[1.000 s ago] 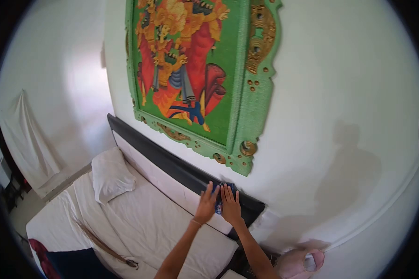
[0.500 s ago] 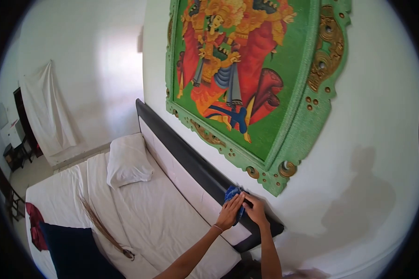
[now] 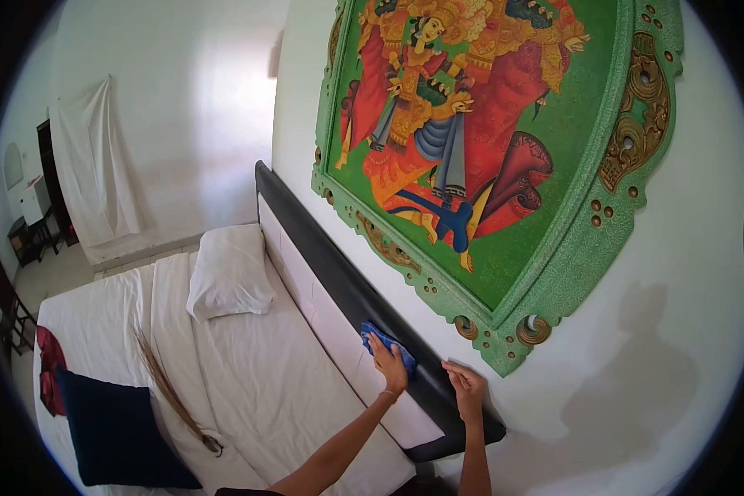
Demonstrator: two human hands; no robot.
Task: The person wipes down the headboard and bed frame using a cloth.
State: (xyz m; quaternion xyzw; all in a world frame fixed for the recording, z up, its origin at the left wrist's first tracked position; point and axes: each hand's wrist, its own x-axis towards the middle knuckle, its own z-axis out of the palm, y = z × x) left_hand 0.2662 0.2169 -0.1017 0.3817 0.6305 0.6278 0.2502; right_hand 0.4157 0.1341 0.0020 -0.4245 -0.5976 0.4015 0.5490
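Note:
My left hand [image 3: 389,367] lies over a blue patterned cloth [image 3: 375,331], pressing it against the black padded top edge of the headboard [image 3: 320,263]. Its fingers stretch across the cloth, and blue fabric shows on both sides of them. A little to the right, my right hand [image 3: 468,392] is off the cloth, near the wall side of the headboard. Nothing shows in that hand; its fingers are partly bent and apart, with the index finger reaching out to the left.
Above the headboard hangs a painting in a carved green frame [image 3: 504,364]. On the bed's white sheet [image 3: 248,372] are a white pillow [image 3: 233,273], a dark blue cushion [image 3: 124,434], a stick broom [image 3: 169,388] and dark red fabric [image 3: 50,372]. A white curtain [image 3: 99,174] hangs at the far left.
My left hand has slid the cloth left along the headboard. My right hand, earlier beside the left on the cloth, has come away from it. The view has shifted slightly.

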